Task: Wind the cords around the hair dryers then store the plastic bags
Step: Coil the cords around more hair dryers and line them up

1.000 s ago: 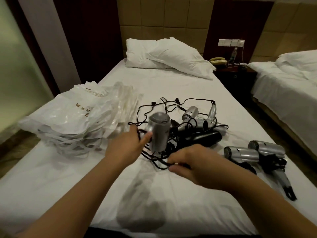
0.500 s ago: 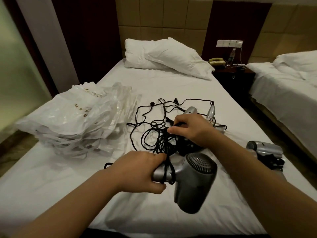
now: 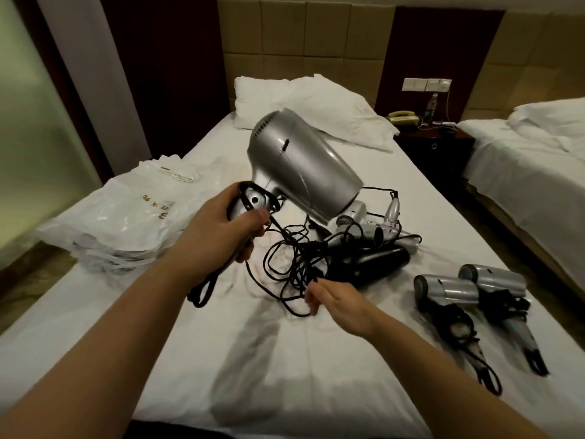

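My left hand grips the handle of a silver hair dryer, held up above the bed with its barrel pointing down to the right. A turn of black cord wraps the handle by my fingers. The rest of the cord hangs in a tangle onto the sheet. My right hand hovers low by that tangle, fingers loosely bent, holding nothing that I can see. Behind the tangle lies a heap of unwound dryers. Two wound dryers lie at the right. A stack of plastic bags sits at the left.
The white bed carries everything. Pillows lie at its head. A dark nightstand with a phone stands to the right, and a second bed beyond it. A glass wall runs along the left.
My left hand has lifted the dryer and swung its barrel up and away. My right hand has left the heap and dropped toward me beside the loose cord.
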Demonstrator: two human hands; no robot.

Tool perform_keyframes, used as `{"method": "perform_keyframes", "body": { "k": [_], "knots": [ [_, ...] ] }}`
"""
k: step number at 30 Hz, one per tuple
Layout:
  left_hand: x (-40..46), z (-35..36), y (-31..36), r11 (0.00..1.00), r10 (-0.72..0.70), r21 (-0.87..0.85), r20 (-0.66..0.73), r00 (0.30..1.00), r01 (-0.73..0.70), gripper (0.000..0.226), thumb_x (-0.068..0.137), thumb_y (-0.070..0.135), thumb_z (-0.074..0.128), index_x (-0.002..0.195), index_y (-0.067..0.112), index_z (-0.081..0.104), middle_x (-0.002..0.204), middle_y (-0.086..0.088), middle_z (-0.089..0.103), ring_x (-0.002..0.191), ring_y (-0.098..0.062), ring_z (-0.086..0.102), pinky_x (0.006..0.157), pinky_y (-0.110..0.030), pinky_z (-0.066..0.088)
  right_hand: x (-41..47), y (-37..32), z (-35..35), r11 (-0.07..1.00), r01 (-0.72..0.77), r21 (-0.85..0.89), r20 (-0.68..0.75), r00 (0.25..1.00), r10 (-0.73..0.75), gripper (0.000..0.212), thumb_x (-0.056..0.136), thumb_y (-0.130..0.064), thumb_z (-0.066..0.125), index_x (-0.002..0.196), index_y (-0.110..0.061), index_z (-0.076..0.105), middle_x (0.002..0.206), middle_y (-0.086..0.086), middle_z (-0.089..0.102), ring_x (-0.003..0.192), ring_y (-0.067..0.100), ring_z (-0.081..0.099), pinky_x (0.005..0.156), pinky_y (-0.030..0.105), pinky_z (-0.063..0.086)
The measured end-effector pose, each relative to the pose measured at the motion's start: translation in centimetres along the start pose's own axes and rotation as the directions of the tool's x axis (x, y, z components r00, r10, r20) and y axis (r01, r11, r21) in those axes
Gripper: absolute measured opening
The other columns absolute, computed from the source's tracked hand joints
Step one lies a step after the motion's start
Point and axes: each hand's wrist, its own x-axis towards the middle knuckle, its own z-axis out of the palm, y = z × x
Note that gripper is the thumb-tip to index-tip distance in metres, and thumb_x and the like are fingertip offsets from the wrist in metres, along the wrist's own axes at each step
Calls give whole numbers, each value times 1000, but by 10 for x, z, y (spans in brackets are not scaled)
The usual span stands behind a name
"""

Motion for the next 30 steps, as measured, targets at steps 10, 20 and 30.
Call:
{"method": "perform_keyframes", "body": {
  "k": [10, 20, 30],
  "knots": [
    [14, -2, -39, 983, -135, 80, -309, 942, 167, 21, 89, 23, 59, 109, 23, 51, 77, -7, 63, 45, -18, 51, 45, -27, 42, -7, -47, -66, 965, 123, -233, -305, 933, -193, 14, 95, -25, 53, 84, -18, 59, 62, -4, 54, 56, 11, 51, 58, 26, 41],
    [12, 0, -35, 984, -176, -43, -295, 939, 171, 28, 88, 27, 63, 111, 18, 51, 77, -5, 60, 47, -17, 50, 43, -26, 42, -23, -40, -56, 965, 65, -253, 105, 994, -40, 17, 97, -27, 48, 82, -28, 57, 73, -8, 57, 69, 4, 53, 70, 26, 43],
    [1, 8, -69, 519, -50, 851, -55, 997, 73, 59, 81, 51, 65, 128, 27, 38, 114, -4, 62, 99, -28, 60, 66, -30, 36, -60, -57, -63, 891, 219, -398, 116, 975, -188, 8, 94, -27, 52, 88, -31, 55, 72, -11, 49, 70, 7, 48, 68, 23, 39]
  ]
}}
